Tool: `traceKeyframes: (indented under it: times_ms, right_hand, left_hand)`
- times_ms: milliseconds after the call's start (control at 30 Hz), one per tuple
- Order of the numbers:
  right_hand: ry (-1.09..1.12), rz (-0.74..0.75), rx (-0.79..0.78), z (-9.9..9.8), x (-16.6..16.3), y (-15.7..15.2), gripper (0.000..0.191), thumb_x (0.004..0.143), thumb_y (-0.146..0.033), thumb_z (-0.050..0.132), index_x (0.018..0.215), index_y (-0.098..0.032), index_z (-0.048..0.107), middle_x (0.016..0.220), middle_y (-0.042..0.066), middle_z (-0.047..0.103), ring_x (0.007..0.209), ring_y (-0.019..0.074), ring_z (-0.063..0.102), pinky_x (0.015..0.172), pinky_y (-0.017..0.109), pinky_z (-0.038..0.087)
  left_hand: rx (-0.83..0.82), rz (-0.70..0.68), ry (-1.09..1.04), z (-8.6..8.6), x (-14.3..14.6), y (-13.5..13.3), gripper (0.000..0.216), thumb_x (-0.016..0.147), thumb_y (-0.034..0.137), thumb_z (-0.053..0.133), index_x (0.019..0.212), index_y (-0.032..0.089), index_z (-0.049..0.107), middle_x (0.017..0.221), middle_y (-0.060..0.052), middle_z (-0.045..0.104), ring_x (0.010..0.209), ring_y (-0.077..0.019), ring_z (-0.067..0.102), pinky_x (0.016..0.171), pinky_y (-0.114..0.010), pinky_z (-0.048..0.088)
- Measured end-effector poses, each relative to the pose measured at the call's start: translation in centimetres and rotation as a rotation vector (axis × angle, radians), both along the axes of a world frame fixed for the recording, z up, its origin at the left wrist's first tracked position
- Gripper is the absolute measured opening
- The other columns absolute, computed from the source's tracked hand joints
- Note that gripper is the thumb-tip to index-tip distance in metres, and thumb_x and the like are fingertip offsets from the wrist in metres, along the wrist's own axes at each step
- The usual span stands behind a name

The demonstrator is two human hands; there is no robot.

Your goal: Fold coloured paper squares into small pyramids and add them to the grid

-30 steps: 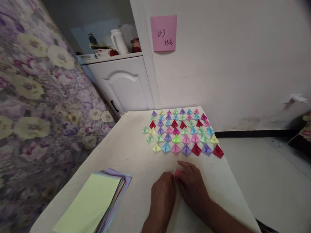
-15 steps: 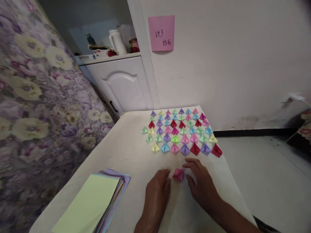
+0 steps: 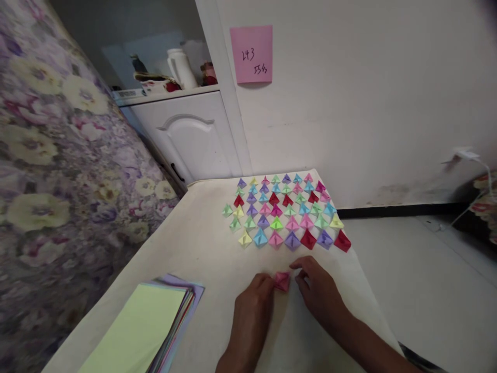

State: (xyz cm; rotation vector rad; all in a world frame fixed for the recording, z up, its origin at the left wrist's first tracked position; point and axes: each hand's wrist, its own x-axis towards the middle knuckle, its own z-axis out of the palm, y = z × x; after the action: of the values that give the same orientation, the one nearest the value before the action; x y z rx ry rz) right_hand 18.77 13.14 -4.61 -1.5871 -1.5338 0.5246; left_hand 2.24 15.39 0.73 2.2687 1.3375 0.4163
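A small folded pink paper piece (image 3: pixel 282 280) lies on the pale table (image 3: pixel 202 248) between my two hands. My left hand (image 3: pixel 251 308) touches its left side with curled fingers. On the other side, my right hand (image 3: pixel 316 289) pinches its right edge between thumb and forefinger. Just beyond, several small folded paper shapes (image 3: pixel 285 215) in many colours stand in neat rows near the table's far end.
A stack of coloured paper sheets (image 3: pixel 147 331), light green on top, lies at the table's near left. A flowered fabric (image 3: pixel 58 171) rises on the left. A white cabinet (image 3: pixel 186 134) and a wall with a pink note (image 3: pixel 251 54) stand behind; floor lies to the right.
My hands, first closed together over the pink piece, drew apart and uncovered it, then came back to its two sides. The view shifted slightly.
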Motion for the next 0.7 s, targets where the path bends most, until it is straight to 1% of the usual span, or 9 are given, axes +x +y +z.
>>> traceKeyframes:
  times_ms: [67, 133, 200, 300, 400, 500, 700]
  right_hand:
    - [-0.001, 0.014, 0.003, -0.1, 0.0, 0.1, 0.031, 0.072, -0.006, 0.044, 0.096, -0.022, 0.056, 0.097, 0.002, 0.057, 0.079, 0.0152, 0.058, 0.073, 0.029, 0.045]
    - [0.0, 0.025, -0.006, -0.2, 0.0, 0.2, 0.031, 0.072, -0.007, 0.043, 0.097, -0.022, 0.056, 0.098, 0.002, 0.057, 0.075, 0.0139, 0.058, 0.071, 0.028, 0.045]
    - [-0.005, 0.025, -0.017, -0.3, 0.0, 0.3, 0.031, 0.073, -0.008, 0.044, 0.097, -0.022, 0.057, 0.097, 0.002, 0.058, 0.071, 0.0132, 0.058, 0.069, 0.028, 0.045]
    - [-0.027, 0.015, -0.021, -0.4, 0.0, 0.2, 0.03, 0.073, -0.009, 0.044, 0.096, -0.022, 0.057, 0.096, 0.002, 0.059, 0.073, 0.0139, 0.058, 0.069, 0.027, 0.045]
    - [-0.034, 0.018, -0.03, -0.5, 0.0, 0.2, 0.03, 0.073, -0.009, 0.043, 0.095, -0.022, 0.057, 0.094, 0.001, 0.059, 0.074, 0.0145, 0.059, 0.068, 0.027, 0.046]
    - [-0.034, 0.027, -0.041, -0.4, 0.0, 0.1, 0.031, 0.072, -0.008, 0.043, 0.095, -0.022, 0.058, 0.094, 0.001, 0.06, 0.078, 0.0152, 0.059, 0.069, 0.027, 0.046]
    - [-0.053, 0.08, -0.04, 0.1, -0.2, 0.0, 0.03, 0.074, -0.008, 0.042, 0.095, -0.023, 0.059, 0.095, 0.002, 0.059, 0.079, 0.0158, 0.06, 0.07, 0.028, 0.047]
  left_hand:
    - [0.002, 0.011, -0.023, -0.1, 0.0, 0.0, 0.032, 0.08, 0.014, 0.041, 0.1, 0.027, 0.062, 0.104, -0.002, 0.061, 0.09, -0.0161, 0.059, 0.077, -0.024, 0.045]
    - [-0.01, 0.016, -0.039, 0.0, 0.1, -0.1, 0.033, 0.081, 0.015, 0.04, 0.101, 0.029, 0.062, 0.108, -0.001, 0.059, 0.093, -0.0157, 0.058, 0.079, -0.024, 0.045]
    - [-0.044, 0.013, -0.033, 0.3, 0.1, -0.2, 0.032, 0.081, 0.016, 0.039, 0.098, 0.03, 0.063, 0.107, 0.001, 0.059, 0.091, -0.0148, 0.059, 0.078, -0.023, 0.045]
    - [-0.077, -0.026, -0.006, 0.8, 0.1, -0.3, 0.029, 0.082, 0.018, 0.038, 0.093, 0.028, 0.063, 0.1, 0.001, 0.06, 0.086, -0.0137, 0.059, 0.076, -0.021, 0.045]
    - [-0.065, -0.051, 0.015, 1.1, 0.2, -0.4, 0.029, 0.083, 0.018, 0.037, 0.092, 0.027, 0.063, 0.097, 0.0, 0.059, 0.085, -0.0132, 0.058, 0.075, -0.02, 0.044]
    - [-0.027, -0.057, 0.017, 0.7, 0.2, -0.4, 0.028, 0.083, 0.017, 0.038, 0.093, 0.026, 0.063, 0.097, -0.001, 0.059, 0.085, -0.0141, 0.057, 0.075, -0.022, 0.045]
    - [0.015, -0.055, 0.024, -0.8, 0.1, -0.1, 0.025, 0.084, 0.016, 0.039, 0.089, 0.024, 0.062, 0.088, -0.003, 0.059, 0.079, -0.0152, 0.057, 0.069, -0.022, 0.044]
